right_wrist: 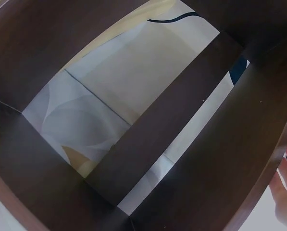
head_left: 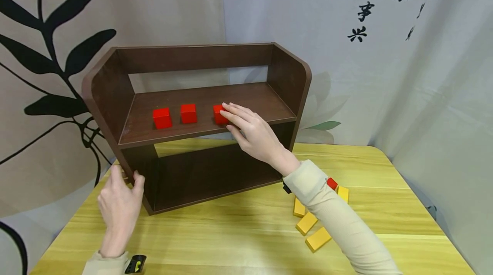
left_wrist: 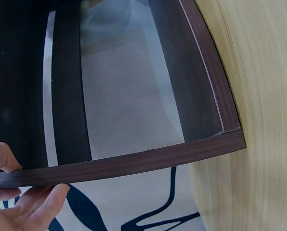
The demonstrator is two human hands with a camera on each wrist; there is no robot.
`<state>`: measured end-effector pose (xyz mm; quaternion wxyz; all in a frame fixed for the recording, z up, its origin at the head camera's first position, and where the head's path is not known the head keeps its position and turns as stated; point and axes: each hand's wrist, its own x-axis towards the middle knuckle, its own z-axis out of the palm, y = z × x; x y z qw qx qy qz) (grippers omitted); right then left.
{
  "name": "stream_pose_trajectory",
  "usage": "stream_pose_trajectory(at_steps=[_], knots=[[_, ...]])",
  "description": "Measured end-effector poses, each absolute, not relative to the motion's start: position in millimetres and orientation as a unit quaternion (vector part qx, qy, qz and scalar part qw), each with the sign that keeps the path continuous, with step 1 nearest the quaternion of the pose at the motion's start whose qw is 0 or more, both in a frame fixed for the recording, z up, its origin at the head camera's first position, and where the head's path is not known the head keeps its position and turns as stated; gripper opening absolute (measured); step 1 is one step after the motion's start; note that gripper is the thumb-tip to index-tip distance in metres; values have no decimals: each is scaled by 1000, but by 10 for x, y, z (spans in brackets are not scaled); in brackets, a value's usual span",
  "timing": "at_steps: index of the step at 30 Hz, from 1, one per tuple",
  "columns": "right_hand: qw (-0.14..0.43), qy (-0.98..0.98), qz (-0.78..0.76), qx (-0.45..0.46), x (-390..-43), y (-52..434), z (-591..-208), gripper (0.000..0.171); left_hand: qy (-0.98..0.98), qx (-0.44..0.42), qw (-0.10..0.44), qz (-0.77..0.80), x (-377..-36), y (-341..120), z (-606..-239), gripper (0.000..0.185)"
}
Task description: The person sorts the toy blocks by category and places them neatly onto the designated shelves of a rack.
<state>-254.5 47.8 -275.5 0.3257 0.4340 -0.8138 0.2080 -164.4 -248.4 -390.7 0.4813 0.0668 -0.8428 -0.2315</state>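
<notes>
A dark brown wooden shelf unit stands on the yellow table. Three red cubes sit in a row on its upper board: the left cube, the middle cube and the right cube. My right hand reaches onto the board, its straight fingers lying against the right cube and its thumb at the board's front edge. My left hand grips the front edge of the shelf's left side panel low down. The left wrist view shows that panel edge held between thumb and fingers.
Several yellow blocks and one red block lie on the table to the right, partly under my right sleeve. Printed curtains hang close behind the shelf. The lower compartment holds nothing. The table's right edge is near the blocks.
</notes>
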Motion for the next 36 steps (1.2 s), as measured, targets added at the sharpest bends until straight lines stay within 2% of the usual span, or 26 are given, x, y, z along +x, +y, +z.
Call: stream_pose_trajectory(at_steps=[8, 21, 36], knots=[[282, -837, 186, 430, -2569, 343, -2689, 42, -844, 70, 477, -234, -1641, -2477, -3900, 16], [256, -854, 174, 418, -2559, 294, -2649, 44, -846, 68, 474, -234, -1642, -2479, -3906, 16], [308, -811, 179, 463, -2452, 572, -2791, 41, -842, 65, 483, -230, -1639, -2476, -3899, 16]])
